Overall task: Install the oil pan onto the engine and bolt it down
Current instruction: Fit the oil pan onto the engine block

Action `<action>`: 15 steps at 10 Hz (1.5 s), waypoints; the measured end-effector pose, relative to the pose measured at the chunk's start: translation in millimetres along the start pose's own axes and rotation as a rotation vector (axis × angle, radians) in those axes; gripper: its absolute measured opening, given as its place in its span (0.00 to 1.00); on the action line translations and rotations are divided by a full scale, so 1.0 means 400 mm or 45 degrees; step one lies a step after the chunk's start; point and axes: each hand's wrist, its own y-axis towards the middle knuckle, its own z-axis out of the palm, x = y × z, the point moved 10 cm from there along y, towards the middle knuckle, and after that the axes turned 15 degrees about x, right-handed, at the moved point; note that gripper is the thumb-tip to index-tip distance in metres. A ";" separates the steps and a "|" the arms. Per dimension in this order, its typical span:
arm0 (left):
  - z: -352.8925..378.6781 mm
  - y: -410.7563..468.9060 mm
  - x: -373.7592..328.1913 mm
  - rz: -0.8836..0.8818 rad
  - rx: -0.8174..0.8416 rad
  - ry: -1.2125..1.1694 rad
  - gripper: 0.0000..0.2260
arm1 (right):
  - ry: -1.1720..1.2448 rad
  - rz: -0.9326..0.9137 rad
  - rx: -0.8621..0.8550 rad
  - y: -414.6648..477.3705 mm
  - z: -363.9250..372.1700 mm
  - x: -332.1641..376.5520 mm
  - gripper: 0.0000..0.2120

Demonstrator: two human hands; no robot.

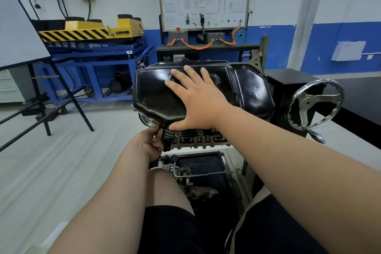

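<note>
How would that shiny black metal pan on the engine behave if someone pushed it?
Probably stiff: the glossy black pressed-metal oil pan holds its moulded shape under the flat right hand. Likely slippery, since its surface shines. It would sooner slide than tip, I think, sitting broad and low on the grey engine block.

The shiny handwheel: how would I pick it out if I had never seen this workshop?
Start at the black oil pan in the middle, where the right hand lies flat. Look right to the black cabinet beside it. The handwheel stands before it: the only chrome thing there, with three spokes, a notched rim and a crank knob.
</note>
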 end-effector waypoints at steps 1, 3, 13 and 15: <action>0.005 0.004 0.012 -0.018 0.042 -0.099 0.13 | 0.001 -0.001 0.003 0.001 0.000 0.001 0.52; 0.013 0.011 0.021 0.006 0.053 -0.254 0.14 | 0.008 0.002 0.004 0.001 0.000 0.000 0.52; 0.022 -0.013 0.031 -0.268 0.137 -0.006 0.15 | 0.009 0.011 -0.002 0.000 0.000 -0.002 0.51; 0.016 -0.018 -0.001 -0.248 0.088 0.258 0.14 | 0.012 0.008 0.000 0.000 0.001 -0.002 0.52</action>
